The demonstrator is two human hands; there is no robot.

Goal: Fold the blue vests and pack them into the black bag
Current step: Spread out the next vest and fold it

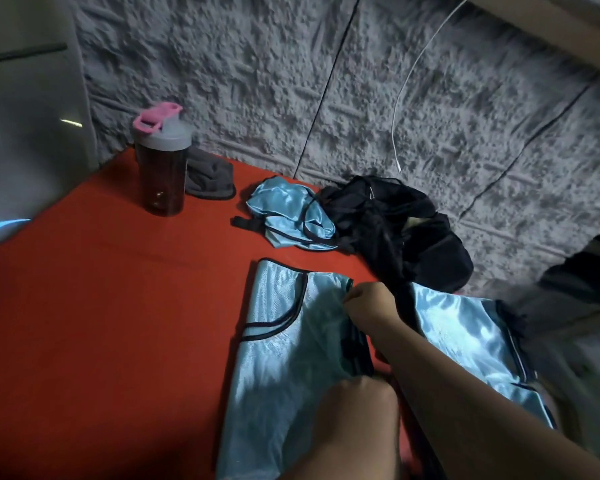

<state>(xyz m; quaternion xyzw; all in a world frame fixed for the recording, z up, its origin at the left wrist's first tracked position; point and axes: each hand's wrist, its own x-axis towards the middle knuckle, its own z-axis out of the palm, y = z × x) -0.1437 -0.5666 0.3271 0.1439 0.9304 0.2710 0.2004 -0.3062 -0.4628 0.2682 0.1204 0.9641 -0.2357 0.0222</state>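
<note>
Only crumpled blue vest (288, 213) beside unfilled black bag (395, 226)

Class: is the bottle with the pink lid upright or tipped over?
Upright. The bottle stands on its base on the red surface, lid on top.

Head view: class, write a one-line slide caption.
Right hand pinches a blue vest on the red surface near the black bag.

vests (278, 344): light blue, black trim | bag (395, 223): black | cloth (118, 306): red | bottle (160, 161): possibly brown, pink lid
</note>
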